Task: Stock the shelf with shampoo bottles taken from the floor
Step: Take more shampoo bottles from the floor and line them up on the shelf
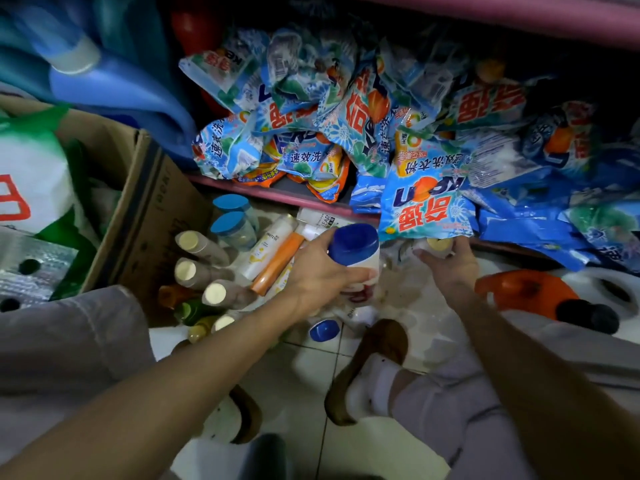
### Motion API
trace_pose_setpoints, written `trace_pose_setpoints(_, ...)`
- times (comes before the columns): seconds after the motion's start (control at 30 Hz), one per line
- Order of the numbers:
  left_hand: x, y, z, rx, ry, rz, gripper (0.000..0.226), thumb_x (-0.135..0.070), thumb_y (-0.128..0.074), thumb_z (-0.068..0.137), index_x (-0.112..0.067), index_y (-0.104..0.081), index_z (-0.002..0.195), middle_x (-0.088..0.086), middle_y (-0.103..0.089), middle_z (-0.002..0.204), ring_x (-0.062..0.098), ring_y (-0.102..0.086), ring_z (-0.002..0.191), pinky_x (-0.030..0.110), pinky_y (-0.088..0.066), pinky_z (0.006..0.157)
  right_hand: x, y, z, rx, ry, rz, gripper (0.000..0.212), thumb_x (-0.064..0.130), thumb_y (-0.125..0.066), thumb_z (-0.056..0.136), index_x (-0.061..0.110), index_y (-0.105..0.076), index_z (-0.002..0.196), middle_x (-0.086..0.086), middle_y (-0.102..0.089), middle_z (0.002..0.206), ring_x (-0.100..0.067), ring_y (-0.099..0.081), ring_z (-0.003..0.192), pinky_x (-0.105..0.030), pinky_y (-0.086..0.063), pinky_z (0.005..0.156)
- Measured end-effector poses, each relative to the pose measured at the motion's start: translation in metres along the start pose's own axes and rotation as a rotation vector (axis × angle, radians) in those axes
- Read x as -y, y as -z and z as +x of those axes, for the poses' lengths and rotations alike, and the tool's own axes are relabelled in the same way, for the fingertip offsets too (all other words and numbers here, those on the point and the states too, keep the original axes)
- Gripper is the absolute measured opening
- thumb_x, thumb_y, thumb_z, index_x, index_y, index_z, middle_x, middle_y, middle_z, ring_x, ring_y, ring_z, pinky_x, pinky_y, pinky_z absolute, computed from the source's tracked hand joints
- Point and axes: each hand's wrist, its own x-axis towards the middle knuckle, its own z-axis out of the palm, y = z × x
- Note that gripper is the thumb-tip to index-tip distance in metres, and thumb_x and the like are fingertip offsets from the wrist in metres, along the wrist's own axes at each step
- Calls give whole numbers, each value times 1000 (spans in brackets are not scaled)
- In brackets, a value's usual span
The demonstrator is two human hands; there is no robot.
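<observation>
Fingers of left hand (317,268) curled round white shampoo bottle (355,261) with glossy dark-blue cap, held above the floor, cap tilted toward camera. Fingers of right hand (450,263) curled over small pale bottle (439,244) with cream cap, low down, partly hidden under overhanging bag; exact grip hard to make out.

Nearest: white tiled floor (304,375), smooth, dark grout lines. Brown slipper (377,355) over white sock between the two forearms. Pale trouser legs at left and right.

Just beyond, on floor: second blue-capped bottle (323,330) lying below the held one. Left of it, cluster of cream-capped bottles (204,268), cylindrical, leaning against one another. Orange tube (277,263) and white Pantene bottle (265,249) lying slantwise, touching. Two clear jars with light-blue lids (230,216) farther back.

Far left: cardboard box (145,216), corrugated, flap open, green-and-white bag inside. Right: orange plastic jug (519,292) with dark cap, on its side.

Farther: pink shelf edge (263,192). Heap of detergent bags (346,109), crinkled shiny plastic, blue with red lettering, crowding the shelf. One large blue bag (427,199) spilling over the edge, hanging directly above right hand. Far left, blurred blue bottle with white cap (74,57).
</observation>
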Motion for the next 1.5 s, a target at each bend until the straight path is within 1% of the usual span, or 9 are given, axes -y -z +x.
trace_pose_setpoints(0.13,-16,27,-17,-33,-31,-32,51,-31,-90,52,-39,-62,93,-26,-69,91,-7,-64,88,11,-49,78,5,0,6,73,8,-45,75,30,-77,77,13,-37,139,-13,-50,139,-37,-47,125,-43,-43,97)
trace_pose_setpoints(0.47,-44,70,-47,-177,-114,-95,52,-25,-91,50,-38,-62,92,-22,-71,89,-1,-67,87,22,-54,78,2,30,-43,104,83,-128,62,21,-78,75,15,-48,129,-14,-59,122,-33,-55,111,-46,-48,92)
trace_pose_setpoints(0.67,-79,88,-69,-249,-216,-140,51,-31,-91,50,-43,-61,89,-24,-68,93,-3,-65,86,19,-51,72,35,81,-107,142,388,-119,52,25,-84,67,21,-58,112,2,-64,101,-13,-59,90,-21,-45,72)
trace_pose_setpoints(0.8,-115,103,-87,-254,-327,-177,50,-33,-90,51,-46,-61,89,-29,-68,86,-7,-65,79,17,-49,65,82,136,-150,103,542,81,37,27,-85,65,34,-62,93,16,-69,84,3,-63,76,-10,-47,61)
trace_pose_setpoints(1.1,-196,147,-120,-291,-538,-271,46,-31,-86,51,-34,-65,92,-16,-73,90,3,-69,82,24,-55,70,237,239,-207,43,755,718,23,23,-75,74,23,-64,94,4,-71,87,-14,-72,83,-26,-58,62)
trace_pose_setpoints(1.2,-209,159,-127,-296,-568,-270,43,-31,-85,53,-35,-65,90,-17,-73,89,4,-70,82,22,-55,67,271,228,-189,31,601,944,14,20,-65,85,15,-58,96,-3,-68,96,-17,-68,95,-30,-59,68)
trace_pose_setpoints(1.27,-214,165,-132,-301,-592,-267,39,-28,-86,56,-37,-65,87,-19,-72,87,1,-69,78,13,-51,58,286,209,-173,24,381,1113,31,14,-64,85,4,-51,111,-12,-62,109,-22,-64,104,-36,-59,76)
trace_pose_setpoints(1.4,-215,172,-136,-303,-576,-257,40,-34,-85,51,-45,-64,84,-17,-72,87,3,-70,78,19,-52,62,301,178,-153,28,209,1120,53,10,-65,87,1,-37,131,-13,-50,121,-25,-57,110,-38,-56,83)
trace_pose_setpoints(1.5,-215,175,-138,-307,-561,-255,41,-36,-85,51,-49,-64,84,-19,-72,87,1,-69,76,23,-51,64,304,168,-137,127,147,999,46,6,-49,97,-1,-31,139,-12,-39,144,-25,-53,119,-37,-48,100)
